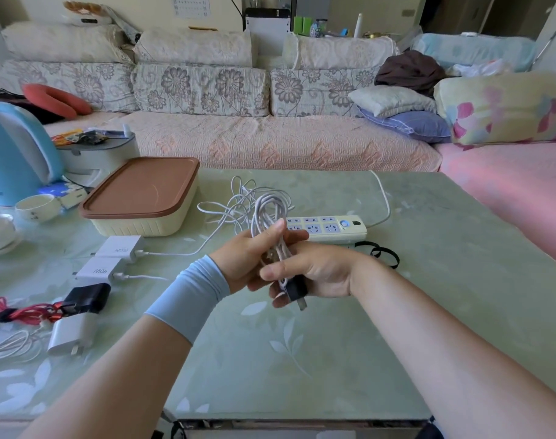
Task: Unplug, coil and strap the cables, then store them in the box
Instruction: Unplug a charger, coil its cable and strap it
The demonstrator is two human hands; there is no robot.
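The left hand (245, 261) and right hand (321, 274) grip one coiled cable (268, 210); strapping, loose cables (235, 201) and the closed box (143, 198) remain.

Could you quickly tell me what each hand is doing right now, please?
Left hand: gripping the coiled white cable.
Right hand: gripping the same cable near its black plug.

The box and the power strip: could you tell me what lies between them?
A loose tangle of white cable lies there, as the head view shows.
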